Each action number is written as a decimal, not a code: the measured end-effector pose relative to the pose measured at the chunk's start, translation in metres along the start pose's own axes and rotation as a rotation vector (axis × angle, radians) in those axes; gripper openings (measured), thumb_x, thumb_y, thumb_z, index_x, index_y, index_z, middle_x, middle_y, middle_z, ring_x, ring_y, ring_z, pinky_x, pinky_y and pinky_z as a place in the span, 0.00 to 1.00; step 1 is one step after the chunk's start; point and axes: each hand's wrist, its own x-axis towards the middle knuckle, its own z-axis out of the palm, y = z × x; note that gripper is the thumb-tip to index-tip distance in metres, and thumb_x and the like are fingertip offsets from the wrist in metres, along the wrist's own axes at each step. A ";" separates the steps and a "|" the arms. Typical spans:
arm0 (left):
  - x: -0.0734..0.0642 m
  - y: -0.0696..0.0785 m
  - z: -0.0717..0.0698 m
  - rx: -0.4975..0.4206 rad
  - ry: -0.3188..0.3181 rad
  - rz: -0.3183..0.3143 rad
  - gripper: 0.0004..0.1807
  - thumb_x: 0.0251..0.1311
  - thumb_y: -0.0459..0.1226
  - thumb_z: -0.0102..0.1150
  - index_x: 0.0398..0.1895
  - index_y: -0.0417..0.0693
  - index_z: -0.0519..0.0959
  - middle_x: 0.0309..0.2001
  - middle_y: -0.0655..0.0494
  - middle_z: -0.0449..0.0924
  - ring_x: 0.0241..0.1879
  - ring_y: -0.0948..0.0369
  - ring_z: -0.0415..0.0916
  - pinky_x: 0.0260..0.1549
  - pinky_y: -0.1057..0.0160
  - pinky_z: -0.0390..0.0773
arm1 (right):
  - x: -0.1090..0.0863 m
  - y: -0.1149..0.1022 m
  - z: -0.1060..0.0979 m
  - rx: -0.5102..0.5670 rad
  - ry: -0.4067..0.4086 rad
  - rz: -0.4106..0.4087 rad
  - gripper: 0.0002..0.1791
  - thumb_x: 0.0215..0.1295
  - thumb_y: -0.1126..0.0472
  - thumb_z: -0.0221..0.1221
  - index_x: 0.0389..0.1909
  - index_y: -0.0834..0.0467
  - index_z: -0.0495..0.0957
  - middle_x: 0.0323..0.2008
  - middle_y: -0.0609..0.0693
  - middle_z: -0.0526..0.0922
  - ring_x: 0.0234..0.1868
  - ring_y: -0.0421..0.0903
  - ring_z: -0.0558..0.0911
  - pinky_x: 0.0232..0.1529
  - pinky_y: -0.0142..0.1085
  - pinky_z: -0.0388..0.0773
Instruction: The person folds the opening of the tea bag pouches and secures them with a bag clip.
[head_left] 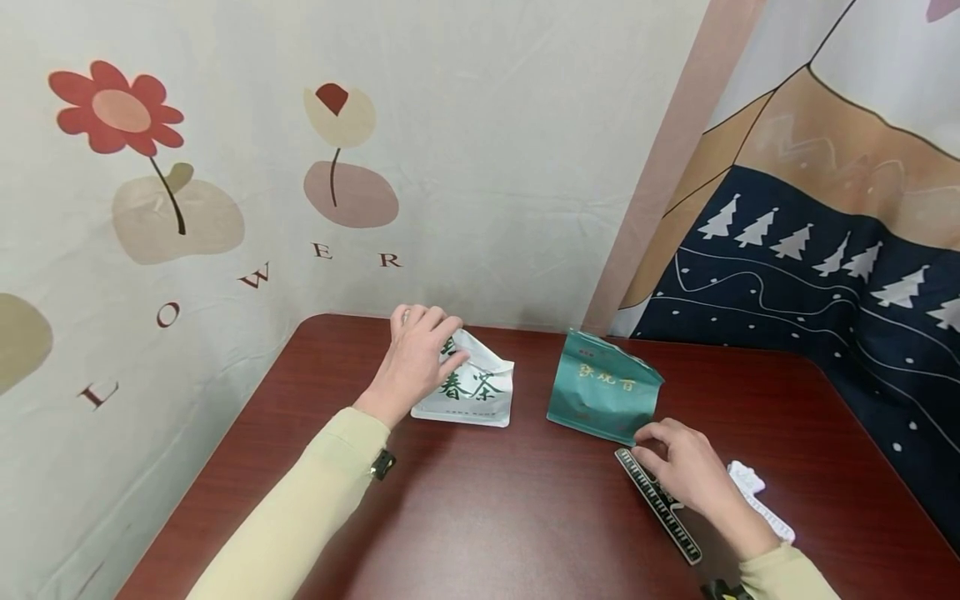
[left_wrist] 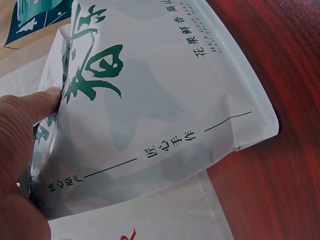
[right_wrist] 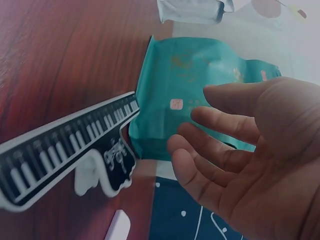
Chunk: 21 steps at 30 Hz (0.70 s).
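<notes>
A white tea pouch [head_left: 480,408] with green characters stands near the table's back edge. My left hand [head_left: 415,360] grips its upper left part, thumb across the front and fingers toward the back. In the left wrist view, the thumb presses into the creased side of the pouch, and the other fingers are mostly hidden. To the right, a green tea pouch [head_left: 600,404] with gold characters leans back. My right hand [head_left: 684,468] hovers by its lower right corner, fingers loosely bent and holding nothing. Below that hand lies a black ruler [head_left: 662,510] with a piano-key pattern.
A white ruler [head_left: 772,518] with a shaped end lies right of my right hand. The brown-red table [head_left: 480,517] backs onto a pale curtain [head_left: 495,167] printed with flowers. A dark blue cloth with white trees [head_left: 795,242] hangs behind its right side.
</notes>
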 end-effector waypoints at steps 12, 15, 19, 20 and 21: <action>0.000 -0.001 0.002 -0.007 -0.005 -0.007 0.20 0.55 0.42 0.77 0.48 0.47 0.81 0.42 0.52 0.77 0.46 0.48 0.70 0.57 0.41 0.62 | -0.006 0.014 -0.002 -0.046 -0.060 0.020 0.05 0.62 0.62 0.69 0.39 0.56 0.87 0.35 0.47 0.83 0.34 0.45 0.77 0.34 0.43 0.75; 0.000 -0.001 0.002 -0.007 -0.003 -0.005 0.20 0.55 0.42 0.78 0.48 0.47 0.81 0.42 0.52 0.77 0.46 0.48 0.70 0.57 0.41 0.62 | -0.008 0.018 -0.002 -0.062 -0.072 0.022 0.06 0.62 0.62 0.69 0.39 0.56 0.87 0.36 0.48 0.83 0.34 0.45 0.77 0.34 0.44 0.76; 0.000 -0.001 0.002 -0.009 -0.003 -0.005 0.20 0.55 0.42 0.78 0.48 0.47 0.81 0.42 0.53 0.77 0.46 0.48 0.70 0.58 0.41 0.62 | -0.010 0.022 -0.002 -0.068 -0.082 0.021 0.06 0.61 0.63 0.69 0.38 0.56 0.87 0.35 0.48 0.83 0.33 0.45 0.77 0.34 0.43 0.76; 0.000 -0.001 0.002 -0.010 -0.003 -0.005 0.20 0.55 0.42 0.78 0.48 0.47 0.81 0.41 0.53 0.77 0.46 0.48 0.70 0.58 0.41 0.62 | -0.011 0.023 -0.002 -0.069 -0.082 0.019 0.05 0.61 0.63 0.69 0.38 0.56 0.87 0.35 0.48 0.83 0.33 0.45 0.78 0.34 0.44 0.76; 0.000 -0.001 0.001 -0.011 -0.003 -0.005 0.20 0.55 0.42 0.78 0.48 0.47 0.81 0.41 0.53 0.77 0.46 0.48 0.70 0.58 0.41 0.62 | -0.011 0.024 -0.002 -0.071 -0.082 0.018 0.05 0.60 0.63 0.69 0.37 0.56 0.87 0.35 0.48 0.83 0.33 0.45 0.78 0.34 0.44 0.77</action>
